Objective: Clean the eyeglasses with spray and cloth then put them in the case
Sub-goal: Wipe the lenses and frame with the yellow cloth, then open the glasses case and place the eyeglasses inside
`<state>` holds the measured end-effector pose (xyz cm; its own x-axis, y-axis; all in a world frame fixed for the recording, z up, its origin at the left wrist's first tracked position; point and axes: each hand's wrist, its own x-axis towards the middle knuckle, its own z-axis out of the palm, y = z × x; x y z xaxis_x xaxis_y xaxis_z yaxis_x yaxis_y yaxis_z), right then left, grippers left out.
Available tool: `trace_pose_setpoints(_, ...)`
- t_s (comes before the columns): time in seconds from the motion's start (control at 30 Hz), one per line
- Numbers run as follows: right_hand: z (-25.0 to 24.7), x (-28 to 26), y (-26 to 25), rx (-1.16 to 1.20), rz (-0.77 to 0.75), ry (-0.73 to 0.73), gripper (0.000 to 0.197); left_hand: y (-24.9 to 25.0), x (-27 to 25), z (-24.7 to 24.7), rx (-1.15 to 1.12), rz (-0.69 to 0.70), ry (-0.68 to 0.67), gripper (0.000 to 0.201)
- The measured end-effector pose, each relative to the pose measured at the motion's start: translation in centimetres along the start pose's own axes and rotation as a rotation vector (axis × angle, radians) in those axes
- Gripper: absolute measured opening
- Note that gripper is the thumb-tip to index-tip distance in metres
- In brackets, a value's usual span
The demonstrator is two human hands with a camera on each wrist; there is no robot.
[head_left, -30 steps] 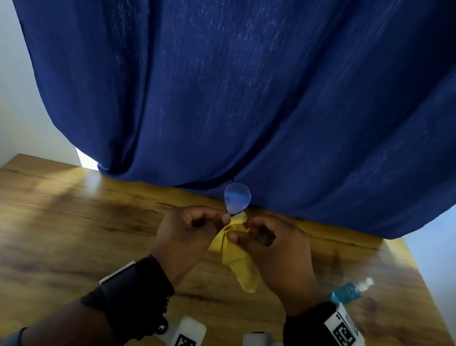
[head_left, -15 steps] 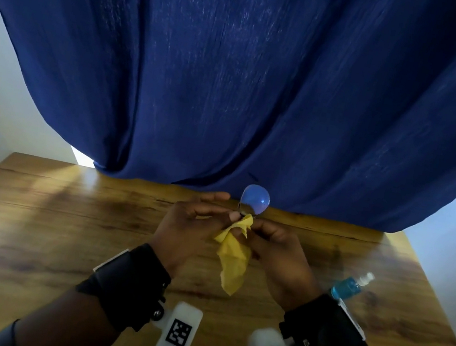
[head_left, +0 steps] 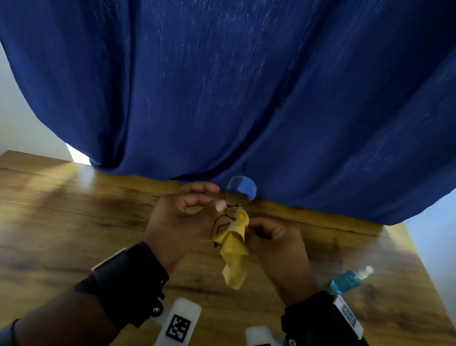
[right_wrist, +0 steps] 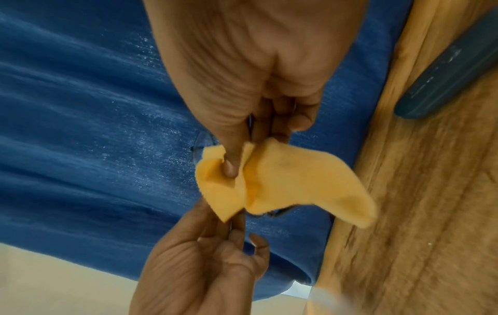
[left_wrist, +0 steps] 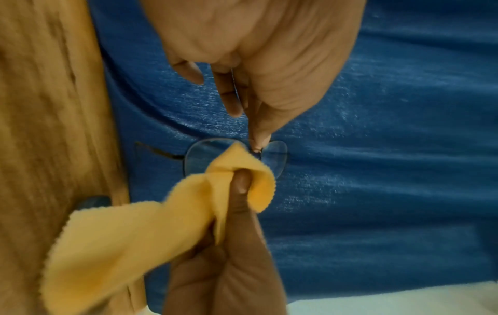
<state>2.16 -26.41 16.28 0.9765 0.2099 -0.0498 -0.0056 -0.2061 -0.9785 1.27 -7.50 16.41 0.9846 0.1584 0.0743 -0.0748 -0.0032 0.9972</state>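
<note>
The thin dark wire-framed eyeglasses (left_wrist: 234,157) have clear, smooth, glossy lenses, and the soft matt yellow cloth (head_left: 233,252) bunched against them shows a fine pinked edge. Below the cloth lies the brown wooden table (head_left: 62,220), grained with a slight sheen. On the table right of the cloth, a clear plastic spray bottle of blue liquid (head_left: 349,280) looks shiny; behind hangs a matt, finely ribbed dark blue fabric curtain (head_left: 238,69).

Cloth (head_left: 233,252) yellow; curtain (head_left: 238,69) navy (case (right_wrist: 447,78) seemingly teal).

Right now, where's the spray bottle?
In the head view, the spray bottle lies on the table, right side, just beyond the right hand.
</note>
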Motion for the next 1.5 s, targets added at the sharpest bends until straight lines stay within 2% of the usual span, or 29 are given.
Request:
trace_pose_setpoints(0.1, 0.3, -0.4, 0.0, 0.001, 0.024, -0.014, 0.018, -0.4, -0.1, 0.0, -0.078, -0.072, 0.017, 0.008)
trace_pose_setpoints(0.2, 0.8, -0.5, -0.2, -0.027, -0.022, 0.061, 0.010, -0.8, -0.5, 0.3, -0.113, -0.102, 0.007, 0.011)
trace_pose_setpoints(0.3, 1.2, -0.5, 0.2, -0.080, -0.063, 0.091, 0.012, -0.7, -0.2, -0.2, -0.220, -0.196, 0.026, 0.011)
trace_pose_setpoints(0.37, 1.7, -0.8, 1.1, -0.192, -0.084, 0.077, 0.017, -0.6, 0.3, -0.8, -0.306, -0.248, 0.056, 0.010)
trace_pose_setpoints(0.47, 2.5, -1.6, 2.6, -0.377, -0.061, 0.082, 0.004, -0.4, 1.3, -1.9, -0.352, -0.245, 0.112, 0.015)
trace_pose_setpoints(0.53, 2.4, -2.0, 3.4, -0.373, -0.005, 0.106, 0.003, -0.8, 1.7, -2.7, -0.335, -0.241, 0.122, 0.018)
trace_pose_setpoints(0.67, 1.1, -2.9, 5.1, -0.338, 0.048, 0.162, 0.023, -2.0, 1.2, -4.2, -0.241, -0.268, 0.125, 0.025)
trace_pose_setpoints(0.73, 0.3, -4.0, 6.3, -0.311, 0.091, 0.201, 0.022, -2.6, 0.7, -4.9, -0.176, -0.269, 0.134, 0.026)
trace_pose_setpoints(0.87, -2.0, -7.1, 10.1, -0.219, 0.225, 0.250, 0.025, -3.2, -0.3, -5.4, 0.019, -0.160, 0.065, 0.016)
trace_pose_setpoints(1.0, -4.5, -9.5, 13.0, 0.126, 0.426, 0.425, 0.021, -3.7, -0.9, -5.1, 0.269, 0.035, -0.052, 0.007)
trace_pose_setpoints(1.07, -5.6, -10.3, 13.8, 0.199, 0.483, 0.465, 0.013, -4.4, -1.2, -4.5, 0.415, 0.132, -0.130, 0.005)
trace_pose_setpoints(1.13, -7.0, -10.9, 14.8, 0.124, 0.484, 0.485, 0.005, -5.3, -1.5, -3.7, 0.544, 0.210, -0.206, 0.003)
trace_pose_setpoints(1.3, -11.2, -10.9, 16.7, -0.491, 0.398, 0.473, 0.020, -8.3, -2.0, -1.3, 0.837, 0.424, -0.312, 0.015)
trace_pose_setpoints(1.4, -13.5, -9.7, 17.7, -0.605, 0.364, 0.431, 0.020, -9.6, -2.7, 0.4, 0.960, 0.468, -0.283, 0.020)
trace_pose_setpoints(1.5, -15.2, -7.8, 19.5, -0.614, 0.359, 0.351, 0.020, -10.8, -3.4, 2.3, 1.062, 0.478, -0.291, 0.024)
